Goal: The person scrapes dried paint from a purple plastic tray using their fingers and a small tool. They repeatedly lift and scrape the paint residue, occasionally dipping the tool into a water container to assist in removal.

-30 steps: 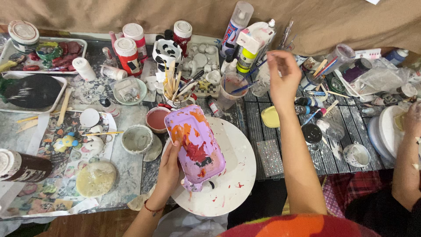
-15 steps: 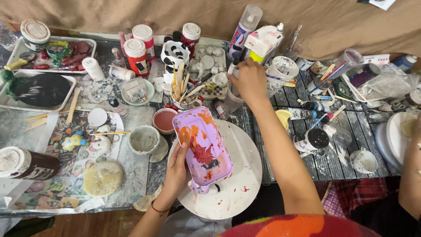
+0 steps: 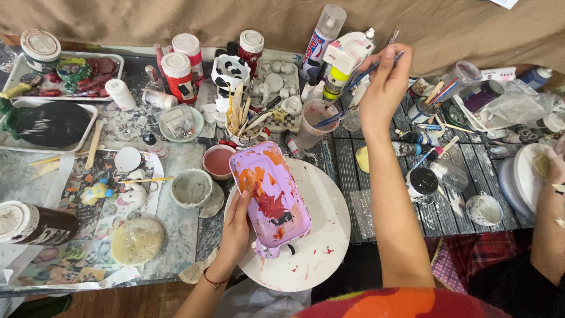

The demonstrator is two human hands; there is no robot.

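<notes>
The left hand [image 3: 236, 222] is closed on the near left edge of a lilac painted tray [image 3: 271, 197], fingers wrapped over its rim and the thumb hidden beneath. The tray is marked with orange, red and black patches and is held tilted above a round white turntable [image 3: 329, 235], which is spattered with red paint. A red beaded bracelet [image 3: 214, 279] is worn on the wrist below this grip.

Just left of the held tray, a grey-coated bowl [image 3: 191, 188] is seen, and just beyond the tray's far left corner a small cup of reddish-pink paint [image 3: 219, 161] is placed. Beyond the tray's far edge, a mug of wooden sticks and brushes [image 3: 242, 121] is stood.

The right hand [image 3: 385, 88] is raised well beyond and to the right of the tray, with the fingers pinched narrowly on a thin blue-handled paintbrush [image 3: 359, 75]. The brush is slanted downward to the left of this grip, toward a clear plastic cup of murky water [image 3: 315, 122]. Whether the bristles touch the water cannot be told.

Beyond the brush grip, a white spray bottle [image 3: 347, 54] and a tall aerosol can [image 3: 322, 38] are stood against the tan backdrop. To the right of the grip, small paint tubes [image 3: 418, 138] lie on the dark slatted table [image 3: 471, 165]. At the far right edge, another person's arm [image 3: 547, 235] is visible
</notes>
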